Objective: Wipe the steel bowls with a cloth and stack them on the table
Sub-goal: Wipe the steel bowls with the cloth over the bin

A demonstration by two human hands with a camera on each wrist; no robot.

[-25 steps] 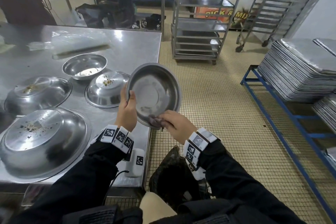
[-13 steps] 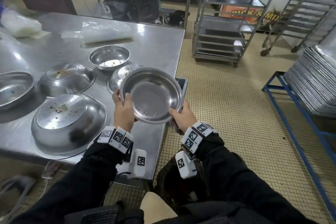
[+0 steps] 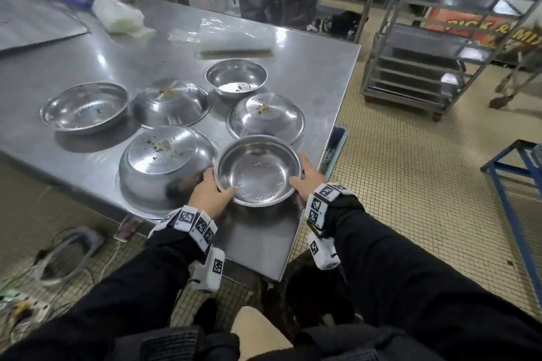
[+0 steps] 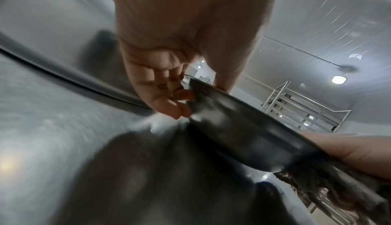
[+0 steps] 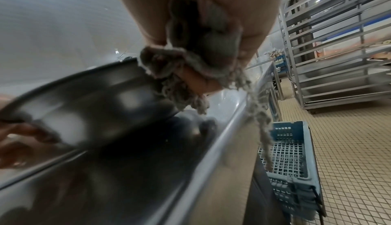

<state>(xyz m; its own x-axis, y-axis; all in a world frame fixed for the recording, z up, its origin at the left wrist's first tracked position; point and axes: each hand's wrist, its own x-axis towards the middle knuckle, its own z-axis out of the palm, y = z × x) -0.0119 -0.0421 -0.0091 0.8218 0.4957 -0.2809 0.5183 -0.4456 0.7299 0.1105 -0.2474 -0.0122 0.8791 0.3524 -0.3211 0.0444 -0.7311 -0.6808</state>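
A clean steel bowl (image 3: 258,170) sits upright and low over the table's (image 3: 308,73) front right corner; I cannot tell whether it touches. My left hand (image 3: 217,184) grips its left rim, thumb inside. On the right rim is my right hand (image 3: 305,176), with a grey cloth (image 5: 190,61) bunched in its fingers under the bowl (image 5: 84,98). The left wrist view shows the left hand (image 4: 180,98) pinching the bowl's (image 4: 243,128) edge, with the cloth (image 4: 328,183) at the far side. Soiled bowls lie behind: a large upturned one (image 3: 167,161), an upturned one (image 3: 265,117), a small upright one (image 3: 236,75).
Further left are another upturned bowl (image 3: 170,102) and an upright bowl (image 3: 85,107). Plastic bags (image 3: 234,38) lie at the table's back. A blue crate (image 5: 292,161) hangs off the table's right edge. Steel racks (image 3: 440,38) stand on the tiled floor to the right.
The bowl came down from in front of me, tilted, to level and low over the table corner. My right hand left the bowl's inside and took its right rim.
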